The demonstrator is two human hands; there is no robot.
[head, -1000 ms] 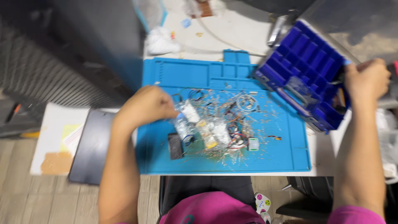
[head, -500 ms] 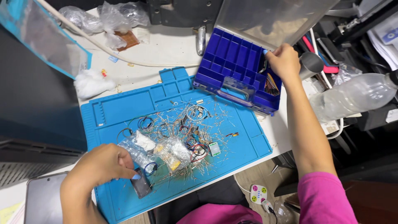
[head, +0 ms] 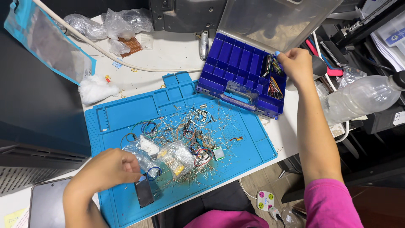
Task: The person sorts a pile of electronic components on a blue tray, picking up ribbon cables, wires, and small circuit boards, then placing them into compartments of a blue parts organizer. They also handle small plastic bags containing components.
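Your left hand (head: 110, 168) pinched a small plastic bag (head: 141, 153) on the blue mat (head: 249, 147); your right hand (head: 298, 64) gripped the blue organizer box (head: 236, 63) edge. Steadying that box firmly looked wise.

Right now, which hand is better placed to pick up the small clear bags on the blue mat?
Left. The left hand already rests at the clear bags on the blue mat, while the right hand is far off at the blue organiser box.
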